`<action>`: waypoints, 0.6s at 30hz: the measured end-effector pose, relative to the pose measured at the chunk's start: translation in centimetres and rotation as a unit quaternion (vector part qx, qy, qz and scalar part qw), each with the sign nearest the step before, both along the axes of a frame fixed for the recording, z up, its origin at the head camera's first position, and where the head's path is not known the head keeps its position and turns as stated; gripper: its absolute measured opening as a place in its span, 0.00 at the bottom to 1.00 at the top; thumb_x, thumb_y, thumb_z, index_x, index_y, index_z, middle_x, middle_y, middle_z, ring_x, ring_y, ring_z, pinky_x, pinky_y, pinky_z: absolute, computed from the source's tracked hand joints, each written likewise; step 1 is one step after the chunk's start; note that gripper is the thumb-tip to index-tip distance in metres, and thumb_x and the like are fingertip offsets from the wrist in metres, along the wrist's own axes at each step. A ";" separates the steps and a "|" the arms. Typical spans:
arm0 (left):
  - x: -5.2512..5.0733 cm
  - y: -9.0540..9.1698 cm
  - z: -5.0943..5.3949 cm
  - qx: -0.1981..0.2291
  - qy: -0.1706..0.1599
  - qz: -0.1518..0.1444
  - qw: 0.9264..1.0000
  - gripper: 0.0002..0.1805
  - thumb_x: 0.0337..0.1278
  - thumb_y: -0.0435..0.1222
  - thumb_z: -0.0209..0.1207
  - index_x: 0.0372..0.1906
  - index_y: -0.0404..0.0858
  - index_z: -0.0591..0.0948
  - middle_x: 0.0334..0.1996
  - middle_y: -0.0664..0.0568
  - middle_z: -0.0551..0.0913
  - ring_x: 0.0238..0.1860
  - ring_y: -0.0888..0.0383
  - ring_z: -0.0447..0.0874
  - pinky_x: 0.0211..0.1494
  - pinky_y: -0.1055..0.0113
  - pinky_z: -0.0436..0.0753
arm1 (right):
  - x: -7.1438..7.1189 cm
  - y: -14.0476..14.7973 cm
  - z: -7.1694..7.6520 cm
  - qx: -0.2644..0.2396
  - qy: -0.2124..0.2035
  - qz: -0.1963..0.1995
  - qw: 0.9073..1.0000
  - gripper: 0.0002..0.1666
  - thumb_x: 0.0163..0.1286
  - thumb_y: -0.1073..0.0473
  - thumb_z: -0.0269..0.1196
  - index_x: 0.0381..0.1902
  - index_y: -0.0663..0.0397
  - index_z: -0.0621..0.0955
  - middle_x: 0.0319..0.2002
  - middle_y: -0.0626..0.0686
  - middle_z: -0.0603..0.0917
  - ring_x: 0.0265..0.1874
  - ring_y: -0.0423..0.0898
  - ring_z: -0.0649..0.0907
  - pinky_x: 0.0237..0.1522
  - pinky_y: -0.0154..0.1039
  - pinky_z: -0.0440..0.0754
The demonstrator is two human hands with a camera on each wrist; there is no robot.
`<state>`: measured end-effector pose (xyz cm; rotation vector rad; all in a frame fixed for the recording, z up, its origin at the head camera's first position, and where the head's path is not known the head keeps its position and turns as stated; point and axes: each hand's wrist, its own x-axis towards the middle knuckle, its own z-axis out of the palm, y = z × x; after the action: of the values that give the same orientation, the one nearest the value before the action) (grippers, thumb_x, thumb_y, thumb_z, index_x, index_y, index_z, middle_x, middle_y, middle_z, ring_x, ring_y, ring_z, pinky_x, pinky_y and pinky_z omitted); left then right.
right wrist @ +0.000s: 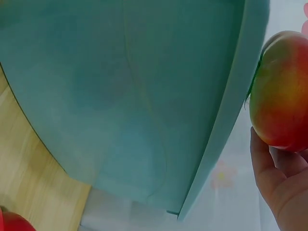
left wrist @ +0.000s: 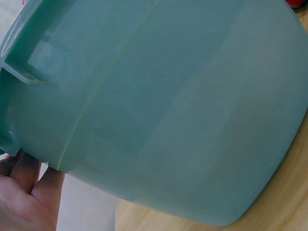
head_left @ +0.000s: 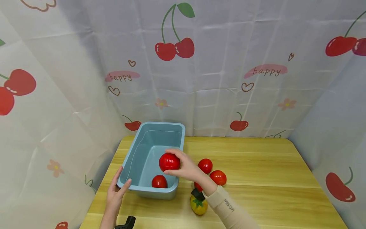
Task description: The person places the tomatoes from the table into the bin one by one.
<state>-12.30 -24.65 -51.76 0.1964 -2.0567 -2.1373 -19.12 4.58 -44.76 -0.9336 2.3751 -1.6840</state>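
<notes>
A: What is the right hand (head_left: pixel 185 167) doing?

B: Pinching a red fruit (head_left: pixel 169 161), with the fingers over the top and the thumb underneath. The fruit is raised above the right part of the bin (head_left: pixel 143 189), near its right rim. The right wrist view shows green and yellow on its skin too.

A: And the left hand (head_left: pixel 115 190)?

B: Gripping the bin at its near left corner. The thumb lies over the near rim and the fingers run along the outside of the left wall.

A: Anything inside the bin?

B: One red fruit (head_left: pixel 159 181), down by the near wall, towards the right corner. It sits below the held one, the two well apart.

A: What stands on the desk (head_left: pixel 257 178)?

B: The bin is at the left. To its right there's a cluster of red ones: a far fruit (head_left: pixel 205 165), a right fruit (head_left: pixel 218 177), and a third mostly hidden behind the right wrist. Nearer the person lies a yellow fruit (head_left: pixel 198 206) with a green star-shaped top, partly covered by a black wrist mount (head_left: pixel 197 194).

A: Behind all that?

B: A pale curtain (head_left: pixel 200 86) printed with cherries, hearts and "happy".
</notes>
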 end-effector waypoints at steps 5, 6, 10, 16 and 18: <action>0.0 0.0 -0.1 -0.009 -0.002 0.006 1.000 0.38 0.60 0.30 0.59 0.73 0.44 0.57 0.73 0.48 0.47 0.70 0.46 0.47 0.51 0.83 0.69 | 0.2 -0.3 0.0 0.014 0.004 0.002 1.000 0.39 0.54 0.50 0.72 0.64 0.38 0.69 0.60 0.43 0.70 0.55 0.44 0.72 0.45 0.36 0.78; 0.0 0.0 -0.2 -0.011 -0.002 0.008 1.000 0.38 0.60 0.30 0.59 0.73 0.44 0.57 0.73 0.48 0.48 0.70 0.46 0.47 0.51 0.83 0.69 | 0.3 -0.4 0.0 0.017 0.004 0.003 1.000 0.39 0.54 0.50 0.71 0.64 0.37 0.69 0.60 0.42 0.70 0.55 0.44 0.72 0.45 0.36 0.78; -0.1 0.0 -0.3 -0.015 0.006 0.008 1.000 0.37 0.60 0.30 0.59 0.73 0.43 0.57 0.73 0.47 0.48 0.70 0.46 0.47 0.52 0.83 0.69 | 0.5 -0.6 0.0 0.020 -0.001 0.011 1.000 0.39 0.55 0.50 0.71 0.64 0.36 0.69 0.60 0.42 0.71 0.54 0.44 0.72 0.45 0.35 0.78; 0.0 0.0 -0.2 -0.013 0.008 0.007 1.000 0.37 0.60 0.29 0.59 0.73 0.43 0.57 0.73 0.47 0.48 0.70 0.47 0.48 0.52 0.83 0.69 | 0.6 -0.9 -0.1 0.028 -0.004 0.014 0.999 0.39 0.55 0.50 0.71 0.64 0.36 0.68 0.60 0.42 0.70 0.55 0.44 0.72 0.45 0.35 0.78; 0.0 0.0 -0.1 -0.010 0.010 0.005 1.000 0.37 0.60 0.29 0.58 0.73 0.42 0.57 0.73 0.47 0.47 0.70 0.46 0.47 0.52 0.83 0.69 | 0.7 -1.0 -0.2 0.031 -0.001 0.017 0.999 0.39 0.56 0.50 0.71 0.64 0.37 0.69 0.61 0.42 0.70 0.55 0.43 0.72 0.47 0.36 0.77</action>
<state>-12.29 -24.65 -51.91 0.1821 -2.0603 -2.1028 -18.44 3.61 -44.93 -0.9558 2.3827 -1.5882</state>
